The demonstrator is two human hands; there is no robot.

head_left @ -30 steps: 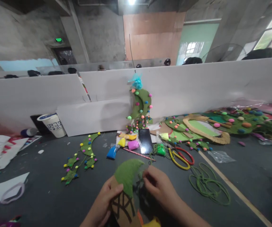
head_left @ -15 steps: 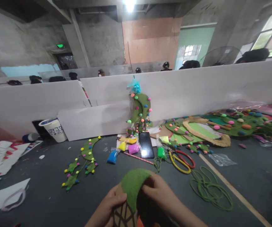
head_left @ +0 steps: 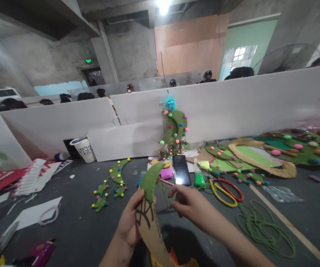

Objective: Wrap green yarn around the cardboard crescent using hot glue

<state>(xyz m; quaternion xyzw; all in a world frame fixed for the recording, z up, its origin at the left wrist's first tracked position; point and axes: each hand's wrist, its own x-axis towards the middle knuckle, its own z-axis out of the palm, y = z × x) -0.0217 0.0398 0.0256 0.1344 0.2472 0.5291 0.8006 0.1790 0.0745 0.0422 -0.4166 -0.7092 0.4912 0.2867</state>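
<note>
My left hand (head_left: pixel 129 222) is closed around a curved cardboard crescent (head_left: pixel 151 233), held upright above the table. Green felt (head_left: pixel 152 178) covers its upper tip, and dark painted lines cross the bare brown cardboard below. My right hand (head_left: pixel 190 204) is just right of the crescent, apart from it, with thumb and fingers curled but separated. Faint thin strands show near its fingertips; whether they touch it I cannot tell. Beyond stands a green felt crescent decoration (head_left: pixel 178 126) with coloured balls and a blue bow. A similar smaller crescent (head_left: pixel 117 173) with hanging stars lies at left.
A phone (head_left: pixel 181 168), a green clay packet (head_left: pixel 199 180), scissors (head_left: pixel 224 193) and loose green cord (head_left: pixel 263 226) lie on the dark table. A paper cup (head_left: pixel 84 149) stands by the white partition (head_left: pixel 232 100). A cardboard crescent (head_left: pixel 249 157) is at right.
My right hand has let go of the green felt and moved right, away from it. The crescent is turned more upright, showing more bare cardboard. The view has swung left.
</note>
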